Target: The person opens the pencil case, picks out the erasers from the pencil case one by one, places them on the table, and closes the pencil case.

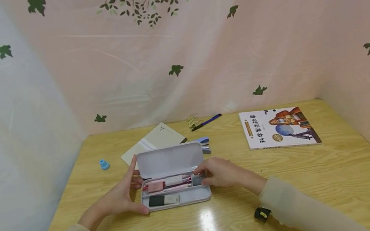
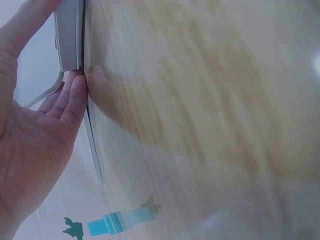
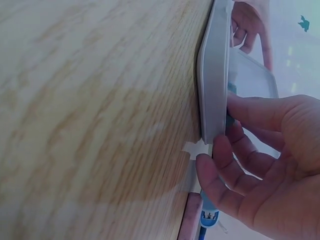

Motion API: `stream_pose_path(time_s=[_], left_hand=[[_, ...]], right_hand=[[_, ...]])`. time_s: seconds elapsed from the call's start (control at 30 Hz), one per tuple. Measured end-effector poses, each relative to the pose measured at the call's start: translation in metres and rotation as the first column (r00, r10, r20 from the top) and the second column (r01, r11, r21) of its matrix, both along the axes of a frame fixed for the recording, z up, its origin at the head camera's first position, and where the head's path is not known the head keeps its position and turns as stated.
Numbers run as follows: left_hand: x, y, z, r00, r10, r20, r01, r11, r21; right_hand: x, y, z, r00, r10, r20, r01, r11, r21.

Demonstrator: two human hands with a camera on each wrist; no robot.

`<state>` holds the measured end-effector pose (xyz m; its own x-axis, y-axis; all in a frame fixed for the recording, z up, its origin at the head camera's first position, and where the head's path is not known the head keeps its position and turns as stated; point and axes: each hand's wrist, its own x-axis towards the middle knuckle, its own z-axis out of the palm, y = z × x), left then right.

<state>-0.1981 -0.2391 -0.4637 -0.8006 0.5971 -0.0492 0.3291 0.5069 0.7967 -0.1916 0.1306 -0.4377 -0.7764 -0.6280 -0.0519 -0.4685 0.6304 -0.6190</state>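
A pale pencil case (image 1: pixel 178 204) lies open on the table, its lid raised at the back. My left hand (image 1: pixel 122 193) holds its left side, thumb at the front corner and fingers behind by the lid. At the case's right end, my right hand (image 1: pixel 221 171) pinches a small grey-green block (image 1: pixel 197 180) between thumb and finger; its kind is unclear. The back compartment also has a pink block (image 1: pixel 155 187), a white block (image 1: pixel 174 180) and pink pens, partly covered. In the front compartment lies a black-and-pale flat piece (image 1: pixel 164 200).
Behind the case are a beige notebook (image 1: pixel 162 135) and a blue-and-grey item (image 1: pixel 205 145), partly hidden by the lid. Farther back lie yellow clips (image 1: pixel 192 121) and a dark blue pen (image 1: pixel 206 122). A blue cone-shaped piece (image 1: pixel 104 164) stands left, an illustrated book (image 1: pixel 279 128) right.
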Motion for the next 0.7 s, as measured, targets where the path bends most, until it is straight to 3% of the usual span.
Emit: stream_pose_path(time_s=[0.47,0.7], left_hand=[[0.000,0.000,0.001,1.000,-0.002,0.022,0.002,1.000,0.000],[-0.001,0.000,0.002,1.000,0.001,0.026,-0.001,1.000,-0.004]], right_hand=[[0.000,0.005,-0.003,0.999,0.032,-0.019,-0.032,0.999,-0.027],[-0.002,0.013,-0.001,0.997,0.027,0.067,-0.018,0.991,-0.135]])
